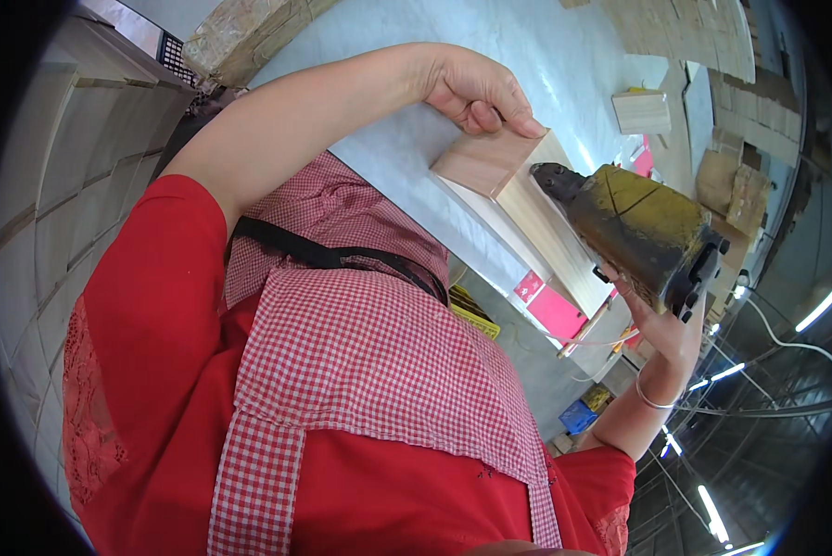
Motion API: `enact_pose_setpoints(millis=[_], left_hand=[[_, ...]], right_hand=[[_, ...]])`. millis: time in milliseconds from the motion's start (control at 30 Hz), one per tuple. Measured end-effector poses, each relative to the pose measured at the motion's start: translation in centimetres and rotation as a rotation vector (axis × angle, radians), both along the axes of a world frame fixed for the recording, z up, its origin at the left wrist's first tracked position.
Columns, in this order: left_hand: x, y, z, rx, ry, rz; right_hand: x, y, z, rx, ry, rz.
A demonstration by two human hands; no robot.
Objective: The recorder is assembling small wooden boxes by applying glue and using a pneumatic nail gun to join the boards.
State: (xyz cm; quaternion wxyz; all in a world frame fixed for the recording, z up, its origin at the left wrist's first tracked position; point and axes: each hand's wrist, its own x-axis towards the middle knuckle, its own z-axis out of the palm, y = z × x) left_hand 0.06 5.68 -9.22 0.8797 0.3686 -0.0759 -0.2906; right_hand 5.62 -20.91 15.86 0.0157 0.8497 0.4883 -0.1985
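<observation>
A pale wooden box lies at a slant on the worktable, its near end closed by a pinkish-brown board. My left hand is closed at the top edge of that board, fingers curled and one fingertip pressed at the corner. My right hand grips a worn yellow and black nail gun, mostly hidden behind the tool's body. The gun's dark nose is over the box's long side, close to the corner; I cannot tell whether it touches the wood.
The pale worktable runs diagonally. A small wooden block stands beyond the box, and pink sheets lie by its far end. A thin hose passes near my right hand. Stacked boards line the left; a blue crate sits below.
</observation>
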Motion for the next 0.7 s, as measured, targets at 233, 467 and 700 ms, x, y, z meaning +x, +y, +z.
enact_pose_setpoints(millis=[233, 467, 700], left_hand=[[-3.1, -0.9, 1.0, 0.499, -0.369, 0.559], [-6.7, -2.5, 1.4, 0.890, -0.741, 0.751], [-6.3, -2.3, 1.7, 0.845, -0.736, 0.712]], right_hand=[[0.1, 0.5, -0.3, 0.021, -0.002, 0.044], [0.2, 0.6, -0.4, 0.024, -0.041, 0.075], [0.1, 0.5, -0.3, 0.032, -0.065, 0.100]])
